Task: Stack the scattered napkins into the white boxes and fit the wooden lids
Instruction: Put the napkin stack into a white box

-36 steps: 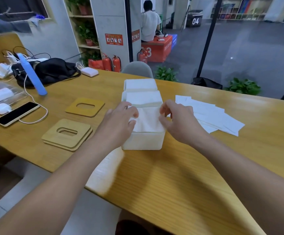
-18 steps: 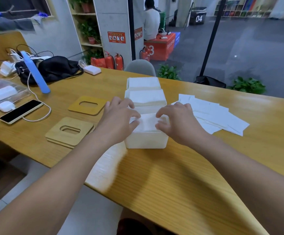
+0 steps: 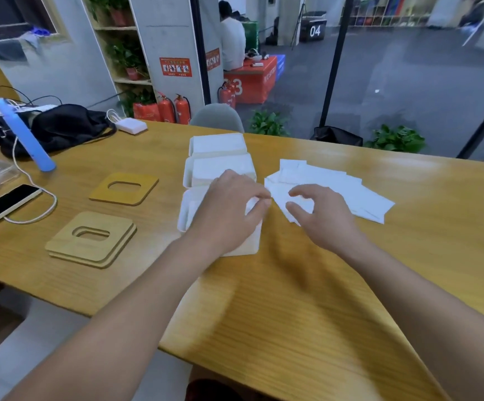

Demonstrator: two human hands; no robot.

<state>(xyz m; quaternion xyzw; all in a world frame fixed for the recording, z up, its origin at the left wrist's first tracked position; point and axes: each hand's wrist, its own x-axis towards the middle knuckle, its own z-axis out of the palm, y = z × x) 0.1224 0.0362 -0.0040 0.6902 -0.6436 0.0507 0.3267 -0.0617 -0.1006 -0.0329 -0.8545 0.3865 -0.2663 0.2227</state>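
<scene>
While the left hand (image 3: pixel 229 211) lies over the nearest box (image 3: pixel 187 215), fingers pressed on its napkin stack, the right hand (image 3: pixel 319 218) hovers with thumb and fingers apart above loose napkins (image 3: pixel 350 192); lids (image 3: pixel 90 238) lie left.

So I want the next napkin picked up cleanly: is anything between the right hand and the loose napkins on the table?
Nothing visible is. The right hand hovers directly over the near end of the scattered napkins, fingers spread. The left hand rests on the nearest white box, off to the side.
</scene>
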